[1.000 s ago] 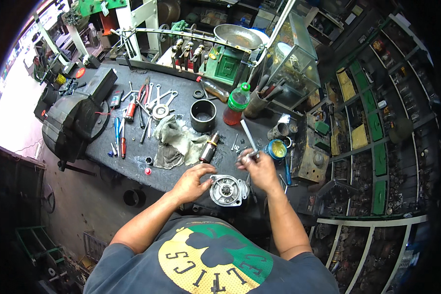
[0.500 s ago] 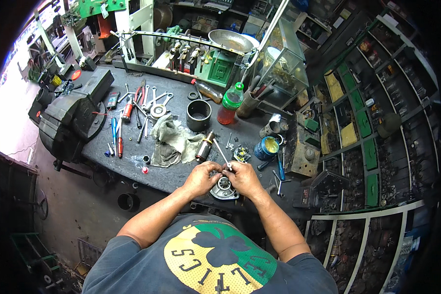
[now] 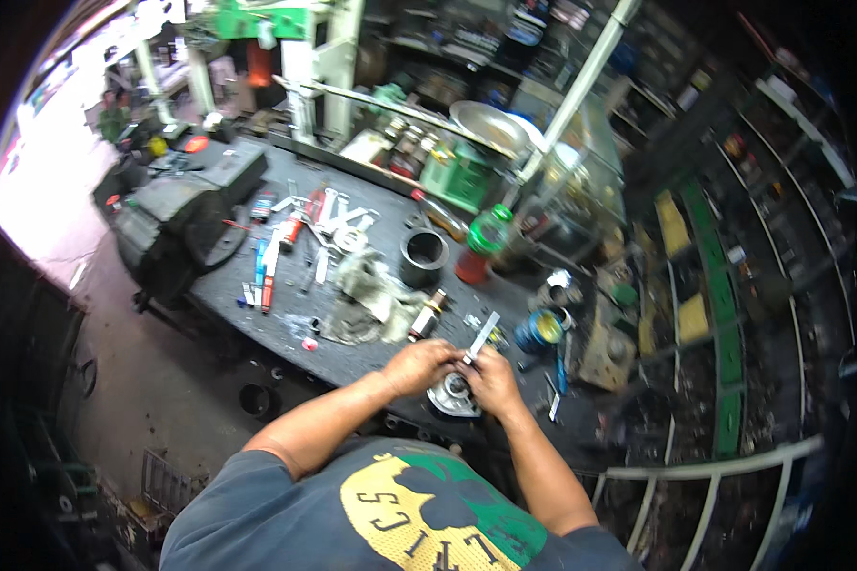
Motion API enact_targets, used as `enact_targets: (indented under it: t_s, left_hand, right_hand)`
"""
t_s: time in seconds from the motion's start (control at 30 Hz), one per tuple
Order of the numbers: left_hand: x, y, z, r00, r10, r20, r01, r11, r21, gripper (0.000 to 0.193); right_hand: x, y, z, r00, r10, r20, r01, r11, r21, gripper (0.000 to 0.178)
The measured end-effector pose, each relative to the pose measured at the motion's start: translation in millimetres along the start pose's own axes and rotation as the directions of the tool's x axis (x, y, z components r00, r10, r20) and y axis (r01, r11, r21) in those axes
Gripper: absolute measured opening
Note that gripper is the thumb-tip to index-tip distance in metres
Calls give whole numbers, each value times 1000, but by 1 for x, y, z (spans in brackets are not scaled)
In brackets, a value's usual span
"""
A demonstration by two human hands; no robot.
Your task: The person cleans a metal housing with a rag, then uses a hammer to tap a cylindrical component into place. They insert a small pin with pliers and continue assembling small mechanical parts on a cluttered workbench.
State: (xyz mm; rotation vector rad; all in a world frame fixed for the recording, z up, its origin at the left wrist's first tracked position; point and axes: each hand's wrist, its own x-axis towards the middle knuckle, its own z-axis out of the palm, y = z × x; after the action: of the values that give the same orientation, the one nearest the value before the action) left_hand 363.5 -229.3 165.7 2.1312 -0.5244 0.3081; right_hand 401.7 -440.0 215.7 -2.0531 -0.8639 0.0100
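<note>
The right hand is gripping a metal tool; the left hand is resting curled by a round housing, its hold unclear; the shirt is bearing lettering.

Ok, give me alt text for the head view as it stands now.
Left hand and right hand meet over a round metal housing at a dark workbench's near edge, a slim metal tool jutting from the right hand. Beyond are a crumpled rag and a green-capped bottle; a large dark vise stands left. Fine detail is blurred.
</note>
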Motion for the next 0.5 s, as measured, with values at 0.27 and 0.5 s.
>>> enact_targets:
  t_s: [0.27, 0.5]
  left_hand:
    - [-7, 35, 5, 961, -222, -166, 100, 837, -538, 65]
    - [10, 60, -8, 998, -52, -33, 48, 993, -111, 29]
  right_hand:
    - [-24, 18, 18, 962, 157, -223, -153, 988, 33, 12]
    - [-25, 36, 23, 995, -38, -92, 35, 999, -40, 19]
